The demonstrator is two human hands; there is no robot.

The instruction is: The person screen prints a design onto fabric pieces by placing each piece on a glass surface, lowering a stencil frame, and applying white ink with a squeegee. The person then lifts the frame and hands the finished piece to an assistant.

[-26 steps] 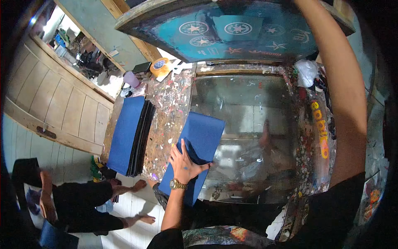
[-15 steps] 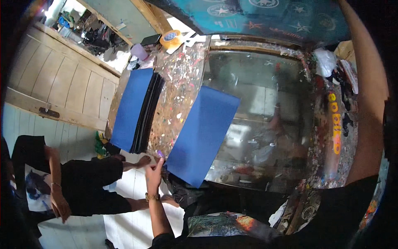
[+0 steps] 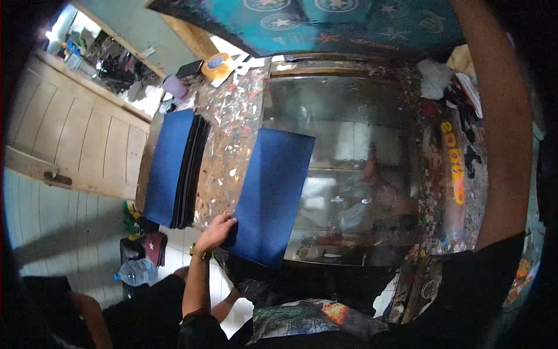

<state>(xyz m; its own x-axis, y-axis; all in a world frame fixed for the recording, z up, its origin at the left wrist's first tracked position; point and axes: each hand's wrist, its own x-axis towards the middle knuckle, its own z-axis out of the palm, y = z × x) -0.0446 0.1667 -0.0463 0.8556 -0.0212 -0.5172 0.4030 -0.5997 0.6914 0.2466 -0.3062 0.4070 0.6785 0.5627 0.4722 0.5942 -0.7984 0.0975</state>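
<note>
My left hand [image 3: 216, 230], with a watch on its wrist, pinches the left edge of a dark blue rectangular sheet [image 3: 272, 192]. That sheet lies aslant, partly over the paint-spattered table and partly over the glass plate [image 3: 360, 139]. Farther left is a stack of like blue sheets [image 3: 168, 166] with dark edges fanned along its right side. My right forearm [image 3: 504, 139] reaches up along the right side and leaves the view at the top, so its hand is hidden. A teal printing screen [image 3: 349, 26] with star emblems stands raised at the far edge.
A roll of yellow tape [image 3: 218, 68] and a purple cup [image 3: 174, 86] stand at the far left corner. Right of the glass lie a crumpled plastic bag [image 3: 435, 79] and a squeegee-like bar [image 3: 453, 168]. Another person [image 3: 90, 314] and a water bottle [image 3: 136, 272] are at lower left.
My left hand has moved up onto the sheet's edge and closed on it. The view has shifted, and the other person has moved back toward the lower left, uncovering the bottle.
</note>
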